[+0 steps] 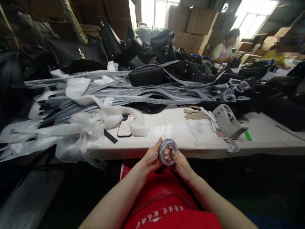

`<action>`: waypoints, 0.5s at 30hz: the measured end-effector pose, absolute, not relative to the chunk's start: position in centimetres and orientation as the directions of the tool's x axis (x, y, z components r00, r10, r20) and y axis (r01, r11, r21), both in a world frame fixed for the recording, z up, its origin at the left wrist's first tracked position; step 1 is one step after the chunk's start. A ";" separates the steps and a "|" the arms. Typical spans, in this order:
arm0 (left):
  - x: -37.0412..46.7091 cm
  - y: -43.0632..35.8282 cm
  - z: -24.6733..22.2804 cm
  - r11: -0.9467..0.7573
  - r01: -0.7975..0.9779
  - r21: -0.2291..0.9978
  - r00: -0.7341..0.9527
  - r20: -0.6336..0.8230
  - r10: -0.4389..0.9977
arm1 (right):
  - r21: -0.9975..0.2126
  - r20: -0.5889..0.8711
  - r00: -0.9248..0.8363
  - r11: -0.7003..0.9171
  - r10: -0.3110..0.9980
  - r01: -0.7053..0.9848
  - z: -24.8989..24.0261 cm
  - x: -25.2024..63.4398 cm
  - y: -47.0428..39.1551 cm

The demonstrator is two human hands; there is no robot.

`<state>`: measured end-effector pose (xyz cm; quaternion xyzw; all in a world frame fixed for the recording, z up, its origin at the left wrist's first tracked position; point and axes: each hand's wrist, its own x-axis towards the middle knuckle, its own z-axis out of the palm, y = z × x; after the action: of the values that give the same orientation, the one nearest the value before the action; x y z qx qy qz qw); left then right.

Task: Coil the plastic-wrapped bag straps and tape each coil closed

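Observation:
Just off the table's front edge, both hands grip a coiled strap (162,149) wrapped in cloudy plastic film. My left hand (152,158) is closed round the coil's left side, thumb up along its rim. Some fingertips show inside the ring; which hand they belong to is hard to make out. My right hand (182,163) clasps the right side, its thumb at the ring's opening. Beyond the coil, a strip of white foam wrap (140,124) lies across the table. A pile of long film-wrapped straps (152,92) stretches behind it.
On the white table (152,144) lie a phone (125,126), a black strip (111,136), a tape dispenser (226,119) and card scraps (196,114). Several wrapped coils (228,95) sit at the right. Black bags (73,52) are heaped behind. Two people work at the far right.

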<state>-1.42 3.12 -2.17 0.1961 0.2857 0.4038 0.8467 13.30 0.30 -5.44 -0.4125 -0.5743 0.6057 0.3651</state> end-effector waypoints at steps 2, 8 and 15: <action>-2.2 3.2 -2.6 0.456 -0.436 0.776 0.336 -0.329 0.882 | -0.977 -0.105 -0.460 -0.006 0.882 0.212 -4.0 14.7 0.9; -2.4 2.4 -2.7 0.029 0.175 0.984 0.484 -0.112 0.868 | -0.802 -0.353 -0.675 0.161 0.648 0.575 -0.8 18.0 1.7; -0.6 2.1 -3.1 0.080 0.146 0.986 0.341 -0.126 0.932 | -0.899 -0.257 -0.580 0.029 0.774 0.437 -2.8 18.2 1.5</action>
<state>-0.64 2.08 -3.12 0.5852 0.4604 0.3428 0.5728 18.24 1.47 -2.80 -0.4319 -0.7008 0.5465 0.1538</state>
